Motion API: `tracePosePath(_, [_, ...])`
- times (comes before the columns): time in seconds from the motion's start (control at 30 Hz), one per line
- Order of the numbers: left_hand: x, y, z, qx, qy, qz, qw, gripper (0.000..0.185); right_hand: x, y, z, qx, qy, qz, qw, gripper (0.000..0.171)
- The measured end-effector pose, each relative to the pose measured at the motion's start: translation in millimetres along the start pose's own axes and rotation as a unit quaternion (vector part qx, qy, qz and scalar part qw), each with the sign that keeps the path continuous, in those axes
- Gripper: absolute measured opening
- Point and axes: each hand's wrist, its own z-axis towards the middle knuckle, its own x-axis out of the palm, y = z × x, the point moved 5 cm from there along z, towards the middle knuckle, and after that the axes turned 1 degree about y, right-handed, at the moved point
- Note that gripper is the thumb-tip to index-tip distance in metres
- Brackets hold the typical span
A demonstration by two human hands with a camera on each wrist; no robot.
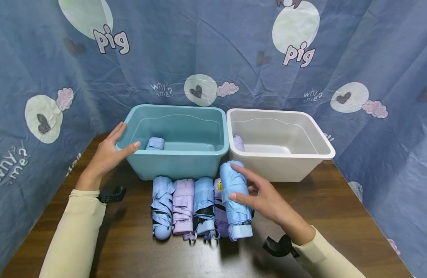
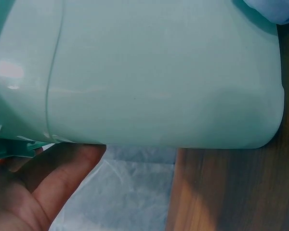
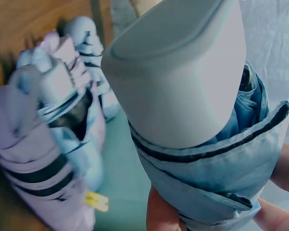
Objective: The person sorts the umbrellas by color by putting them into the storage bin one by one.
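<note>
My right hand (image 1: 265,197) grips a folded light-blue umbrella (image 1: 235,197) at the right end of a row, its pale handle toward me; in the right wrist view that umbrella's handle (image 3: 178,82) fills the middle. Beside it lie a purple umbrella (image 1: 220,220), partly hidden, then a blue umbrella (image 1: 204,193), a pink-lilac umbrella (image 1: 183,204) and a light-blue one with a round end (image 1: 162,208). My left hand (image 1: 110,152) rests at the left rim of the teal bin (image 1: 175,164), thumb over the front corner.
Inside the teal bin a blue umbrella (image 1: 155,143) shows at the left. Touching that bin on its right is a white bin (image 1: 279,168) with a lilac umbrella (image 1: 238,143) in it. A printed blue cloth (image 1: 213,50) hangs behind the wooden table (image 1: 130,247).
</note>
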Motion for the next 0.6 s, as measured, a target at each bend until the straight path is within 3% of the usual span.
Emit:
tracePosePath(0.17, [0.5, 1.4, 0.9, -0.001, 0.0, -0.001, 1.0, 0.09, -0.7, 21.0, 7.0, -0.021, 0.01, -0.016, 1.0, 0.072])
tracePosePath(0.4, [2.0, 3.5, 0.3, -0.002, 0.0, -0.001, 1.0, 0.09, -0.6, 42.8, 23.1, -0.031, 0.023, 0.001, 0.999, 0.074])
tracePosePath(0.6, [0.7, 4.0, 0.8, 0.005, -0.008, 0.0, 1.0, 0.09, 0.1, 53.2, 43.4, -0.031, 0.009, 0.011, 0.999, 0.071])
